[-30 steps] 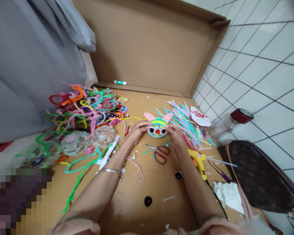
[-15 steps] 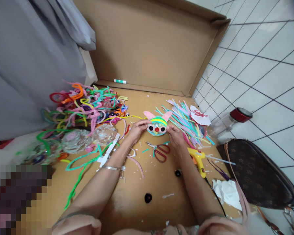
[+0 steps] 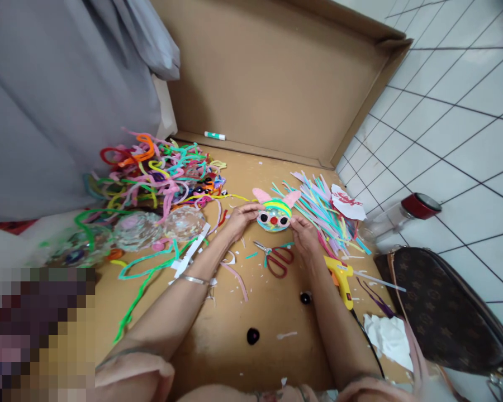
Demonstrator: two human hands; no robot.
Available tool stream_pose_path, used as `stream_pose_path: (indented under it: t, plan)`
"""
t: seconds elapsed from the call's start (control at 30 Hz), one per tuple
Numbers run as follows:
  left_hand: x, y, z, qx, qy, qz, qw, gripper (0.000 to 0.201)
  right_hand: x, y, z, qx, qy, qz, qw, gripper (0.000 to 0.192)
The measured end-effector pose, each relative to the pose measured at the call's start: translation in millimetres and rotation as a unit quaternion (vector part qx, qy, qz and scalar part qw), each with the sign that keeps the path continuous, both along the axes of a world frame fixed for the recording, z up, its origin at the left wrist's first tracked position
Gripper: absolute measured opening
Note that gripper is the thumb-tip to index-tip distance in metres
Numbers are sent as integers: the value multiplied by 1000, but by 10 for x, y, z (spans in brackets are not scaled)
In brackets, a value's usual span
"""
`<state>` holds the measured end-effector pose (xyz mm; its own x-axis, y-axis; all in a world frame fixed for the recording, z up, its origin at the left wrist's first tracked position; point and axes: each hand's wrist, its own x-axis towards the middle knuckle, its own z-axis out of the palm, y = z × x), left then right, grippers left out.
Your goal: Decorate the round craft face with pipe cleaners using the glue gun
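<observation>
Both hands hold a small round craft face [image 3: 274, 216] over the cardboard sheet [image 3: 260, 312]. It has pink ears, a yellow and green band, two black eyes ringed in white and a red nose. My left hand [image 3: 240, 217] grips its left side. My right hand [image 3: 304, 235] pinches its right side. Just below the face lie red-handled scissors [image 3: 276, 258]. A yellow glue gun [image 3: 340, 276] rests beside my right forearm.
A tangle of coloured pipe cleaners [image 3: 159, 173] fills the left. Clear plastic domes [image 3: 155, 226] sit in front of it. Coloured paper strips [image 3: 322, 209] fan out on the right. A red-lidded jar [image 3: 402, 215], a brown bag [image 3: 440, 307], tissue [image 3: 389, 338], black pompoms [image 3: 252, 335].
The view has shifted a little; my hands and the craft face stay together, with the face tipped slightly lower toward the cardboard.
</observation>
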<state>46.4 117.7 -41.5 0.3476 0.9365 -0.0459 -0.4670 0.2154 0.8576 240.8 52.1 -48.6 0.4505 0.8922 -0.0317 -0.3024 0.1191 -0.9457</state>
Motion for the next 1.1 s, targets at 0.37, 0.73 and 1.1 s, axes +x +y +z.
stream_pose_path:
  t: [0.37, 0.73, 1.1]
  plan:
    - [-27, 16, -22, 60, -8, -1, 998, 25, -31, -1, -16, 14, -3, -2, 1000, 33]
    - [-51, 37, -58, 86, 1, -9, 996, 25, -5, -10, -98, 19, -5, -1, 1000, 28]
    - [-72, 0, 20, 114, -9, -25, 993, 20, 21, -29, -136, 16, 10, 2, 1000, 27]
